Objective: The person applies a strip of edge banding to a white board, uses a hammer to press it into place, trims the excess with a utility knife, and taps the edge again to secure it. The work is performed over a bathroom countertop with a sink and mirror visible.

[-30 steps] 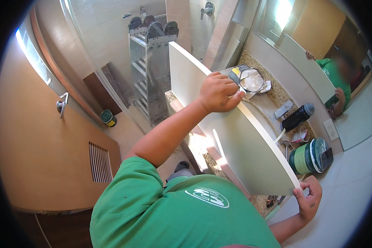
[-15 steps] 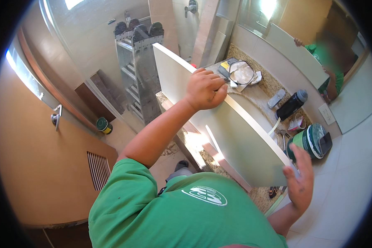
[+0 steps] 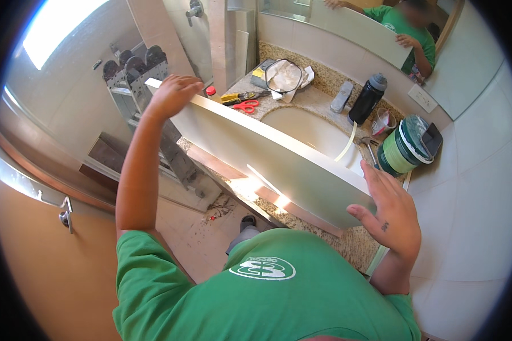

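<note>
A white board point(image 3: 279, 165) stands on its long edge on the granite countertop point(image 3: 355, 247), across the front of the sink point(image 3: 301, 131). My left hand point(image 3: 176, 94) grips its far-left upper corner, with the fingers laid over the top edge. At the board's right end is my right hand point(image 3: 389, 213), open, the fingers stretched out and the thumb apart. Its palm is at the end edge; whether it presses there I cannot tell. A pinkish strip point(image 3: 210, 162) runs along the board's foot on the near side.
Red-handled scissors point(image 3: 246, 106), yellow-handled pliers point(image 3: 233, 98) and a red-capped bottle point(image 3: 211, 92) lie or stand behind the board. Further right are a black bottle point(image 3: 368, 98) and a green bucket point(image 3: 401, 150). A folded ladder point(image 3: 136, 85) leans at the left, near a wooden door point(image 3: 40, 256).
My left hand has slid from the middle of the top edge to the far-left corner. My right hand has come in to the right end. The view has shifted.
</note>
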The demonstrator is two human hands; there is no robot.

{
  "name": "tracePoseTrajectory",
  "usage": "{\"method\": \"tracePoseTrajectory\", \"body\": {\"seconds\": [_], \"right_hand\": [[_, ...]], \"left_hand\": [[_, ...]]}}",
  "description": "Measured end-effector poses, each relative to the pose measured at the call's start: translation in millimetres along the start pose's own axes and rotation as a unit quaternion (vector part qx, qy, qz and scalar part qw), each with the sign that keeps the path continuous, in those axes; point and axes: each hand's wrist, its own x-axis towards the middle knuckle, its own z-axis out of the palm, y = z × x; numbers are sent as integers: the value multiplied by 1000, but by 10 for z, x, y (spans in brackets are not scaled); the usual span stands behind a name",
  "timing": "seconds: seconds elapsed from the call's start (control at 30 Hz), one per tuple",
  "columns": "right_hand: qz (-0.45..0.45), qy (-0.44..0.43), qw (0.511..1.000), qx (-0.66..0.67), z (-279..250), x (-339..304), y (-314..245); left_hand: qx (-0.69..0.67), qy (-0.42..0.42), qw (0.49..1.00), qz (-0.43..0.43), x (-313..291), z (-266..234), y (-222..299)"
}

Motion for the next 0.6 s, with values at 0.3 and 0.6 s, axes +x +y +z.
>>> {"method": "tracePoseTrajectory", "body": {"seconds": [0.3,0.6], "right_hand": [[-21,4,1000,-22,19,-17,12],[-36,16,999,-33,48,11,10]], "left_hand": [[90,-128,987,-44,161,21,-1319],[-52,-122,965,-228,297,-30,-1151]]}}
